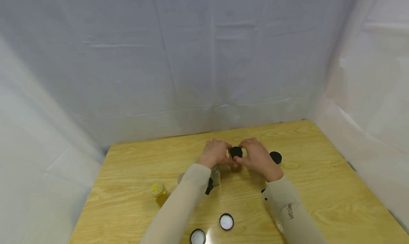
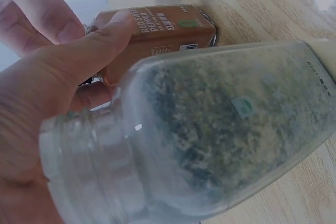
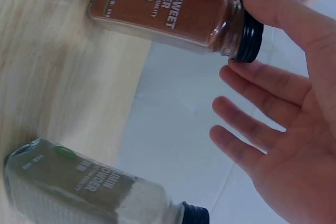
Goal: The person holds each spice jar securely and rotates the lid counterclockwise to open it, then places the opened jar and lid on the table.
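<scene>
A spice jar labelled red sweet pepper (image 3: 168, 6), full of red-brown powder, stands on the table. My left hand (image 1: 217, 153) holds its body, with the thumb (image 2: 107, 38) along the label. On top is a black cap (image 3: 249, 35), which my right hand (image 1: 255, 157) pinches between thumb and forefinger; the other right fingers are spread. Close to my left wrist stands a glass jar of dried green herbs (image 2: 226, 124) with its mouth uncapped. A black-capped cumin powder jar (image 3: 89, 187) stands to the right of my right hand.
Two round black-rimmed caps with white insides (image 1: 226, 222) lie near the table's front. A yellow jar with a pale shaker top (image 1: 158, 190) stands left of my left forearm, which partly hides another jar top (image 1: 180, 177). White sheeting (image 1: 191, 59) encloses the wooden table (image 1: 127, 173).
</scene>
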`<state>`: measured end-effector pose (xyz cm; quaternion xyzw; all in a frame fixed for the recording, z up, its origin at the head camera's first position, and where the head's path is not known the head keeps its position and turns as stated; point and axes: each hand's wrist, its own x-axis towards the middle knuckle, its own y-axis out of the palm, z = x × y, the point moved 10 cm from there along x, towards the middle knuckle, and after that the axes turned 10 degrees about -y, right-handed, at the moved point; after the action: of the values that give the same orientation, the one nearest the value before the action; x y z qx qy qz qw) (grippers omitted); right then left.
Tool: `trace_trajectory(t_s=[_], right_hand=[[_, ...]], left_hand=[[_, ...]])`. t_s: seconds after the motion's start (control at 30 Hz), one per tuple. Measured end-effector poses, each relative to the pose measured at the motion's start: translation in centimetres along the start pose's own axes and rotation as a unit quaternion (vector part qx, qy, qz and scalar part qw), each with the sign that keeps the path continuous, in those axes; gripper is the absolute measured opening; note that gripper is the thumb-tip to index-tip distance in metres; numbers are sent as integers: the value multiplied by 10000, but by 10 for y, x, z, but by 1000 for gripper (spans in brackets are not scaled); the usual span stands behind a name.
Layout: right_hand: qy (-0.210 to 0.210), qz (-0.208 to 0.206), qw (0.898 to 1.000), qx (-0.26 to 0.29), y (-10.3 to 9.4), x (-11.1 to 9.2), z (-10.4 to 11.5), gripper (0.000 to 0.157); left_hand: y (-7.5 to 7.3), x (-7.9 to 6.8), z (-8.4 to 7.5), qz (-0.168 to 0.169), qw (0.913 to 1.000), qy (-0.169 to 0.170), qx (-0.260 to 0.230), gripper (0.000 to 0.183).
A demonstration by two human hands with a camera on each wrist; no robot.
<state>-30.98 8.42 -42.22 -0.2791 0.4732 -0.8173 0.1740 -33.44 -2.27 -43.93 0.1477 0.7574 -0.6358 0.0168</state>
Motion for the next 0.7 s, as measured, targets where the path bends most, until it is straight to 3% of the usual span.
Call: trace_trajectory(t_s=[0.37,0.6,0.7], right_hand=[[-82,296,9989,345,10,-1,1,49],[491,365,9979,219,5,-4,-10,65],[572,263,9978,188,-1,-6,-13,64]], left_hand=[[6,3,-5,-54,9997,68,214,60],[6,4,-6,-51,9997,134,199,61],[4,4,-5,-36,9998,86,184,66]])
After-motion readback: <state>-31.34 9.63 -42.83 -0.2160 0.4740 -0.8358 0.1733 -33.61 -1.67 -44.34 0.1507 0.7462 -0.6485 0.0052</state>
